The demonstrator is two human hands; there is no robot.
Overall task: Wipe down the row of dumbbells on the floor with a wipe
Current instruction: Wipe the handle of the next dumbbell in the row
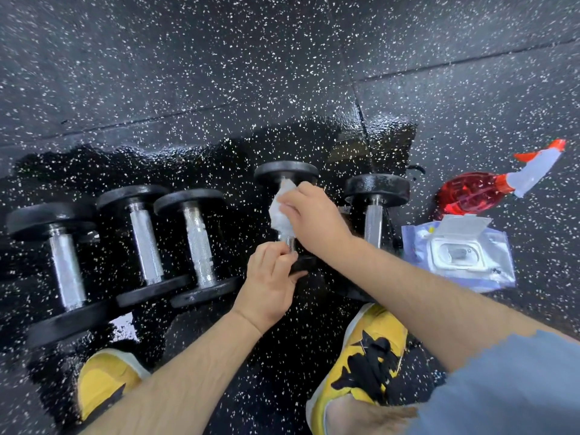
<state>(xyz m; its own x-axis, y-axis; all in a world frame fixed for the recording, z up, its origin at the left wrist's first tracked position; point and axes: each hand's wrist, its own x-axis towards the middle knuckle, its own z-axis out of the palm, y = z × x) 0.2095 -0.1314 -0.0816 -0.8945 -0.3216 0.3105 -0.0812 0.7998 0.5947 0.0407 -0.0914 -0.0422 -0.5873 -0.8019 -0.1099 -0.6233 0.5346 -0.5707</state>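
i was crouched over the row of dumbbells (146,243) on the speckled rubber floor (219,58). five of them lay side by side, running from nine o'clock to three o'clock in front of me. my right hand (314,218) was on the fourth dumbbell (285,172) from the nine o'clock end — its fingers (290,200) curled and pinching a bunched white wipe (279,215) against the upper part of the steel handle, just below the far head at twelve o'clock. my left hand (270,281) sat at six o'clock of that. its fingers (271,255) were bent round the near end of the same handle, with the thumb by the black near head. the wipe hid the middle of the handle.

the fifth dumbbell (375,221) lay just beside my right wrist, at three o'clock of it. further toward three o'clock lay a pack of wipes (461,255) with its lid flipped open. at one o'clock of the pack a red spray bottle (477,193) lay on its side — nozzle pointing away from me. the floor under the dumbbells was dark and glossy. my yellow shoes (370,356) were planted at six o'clock, one on either side of my left forearm.
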